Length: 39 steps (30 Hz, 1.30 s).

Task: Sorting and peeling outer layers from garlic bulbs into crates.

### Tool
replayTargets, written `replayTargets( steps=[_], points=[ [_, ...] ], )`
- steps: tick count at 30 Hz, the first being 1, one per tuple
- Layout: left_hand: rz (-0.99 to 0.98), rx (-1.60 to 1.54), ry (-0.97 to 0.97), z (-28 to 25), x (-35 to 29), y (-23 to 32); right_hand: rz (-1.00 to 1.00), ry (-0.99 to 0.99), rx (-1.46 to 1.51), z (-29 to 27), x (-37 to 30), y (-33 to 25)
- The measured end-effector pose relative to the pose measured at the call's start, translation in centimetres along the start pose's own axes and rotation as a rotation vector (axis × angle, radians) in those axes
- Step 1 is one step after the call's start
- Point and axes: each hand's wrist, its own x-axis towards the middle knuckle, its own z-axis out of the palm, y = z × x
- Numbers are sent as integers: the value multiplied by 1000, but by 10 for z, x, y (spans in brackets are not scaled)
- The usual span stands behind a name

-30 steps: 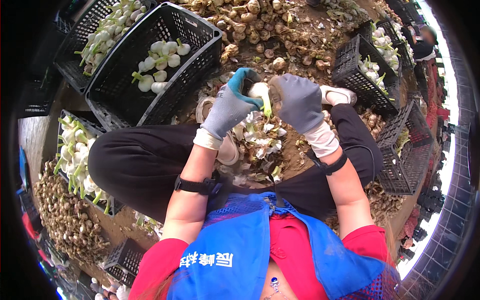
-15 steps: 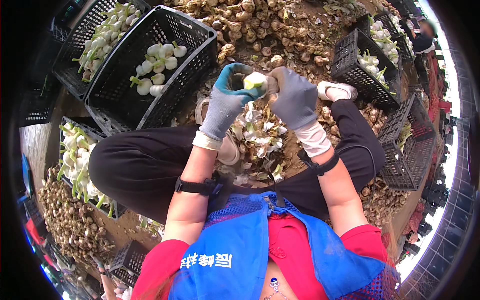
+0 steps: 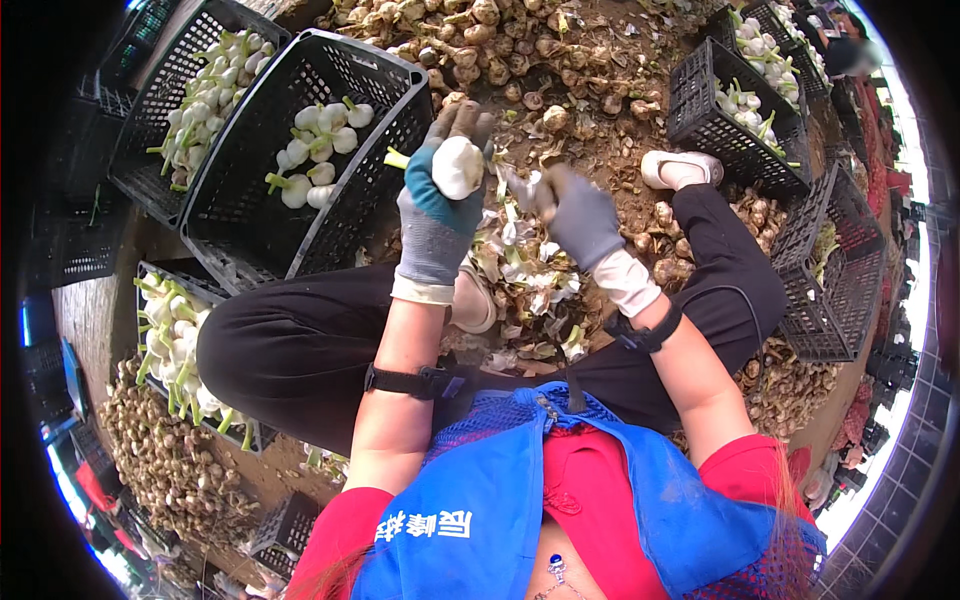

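Note:
In my left hand [image 3: 440,215], gloved in grey and teal, rests a clean white garlic bulb [image 3: 458,168] with a short green stem poking out to the left. The fingers curl up behind the bulb. My right hand [image 3: 580,218], in a grey glove, is a little to the right, apart from the bulb, its fingers curled and smeared by motion. A thin greyish piece shows at its fingertips, too blurred to name. Below and between the hands, a heap of loose garlic skins [image 3: 530,270] lies on the ground between my legs.
A large black crate [image 3: 300,235] holding several white bulbs stands at the left. A fuller crate [image 3: 150,165] is beyond it, and stemmed bulbs [image 3: 175,345] fill another by my knee. Unpeeled garlic [image 3: 480,40] is heaped ahead. More black crates [image 3: 695,125] stand at the right.
My hands have come apart. The left has turned and moved slightly left with the bulb, whose stem now points left. The right has drawn down and away from it.

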Motion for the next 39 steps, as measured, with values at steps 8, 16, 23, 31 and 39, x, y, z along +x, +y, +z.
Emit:
replayTargets(
  steps=[8,16,23,31,39],
  points=[
    [264,732,-36,-26,0,-22,-186,-28,288,-15,9,-40],
    [8,-114,346,-4,10,-5,-261,42,49,37,39,-11],
    [358,-206,461,-24,26,39,-110,-141,-346,88,154,87],
    [181,-12,333,-25,21,28,265,-78,-321,148,192,167],
    [-269,473,262,-36,21,-7,484,-24,-10,123,145,158]
  ],
)
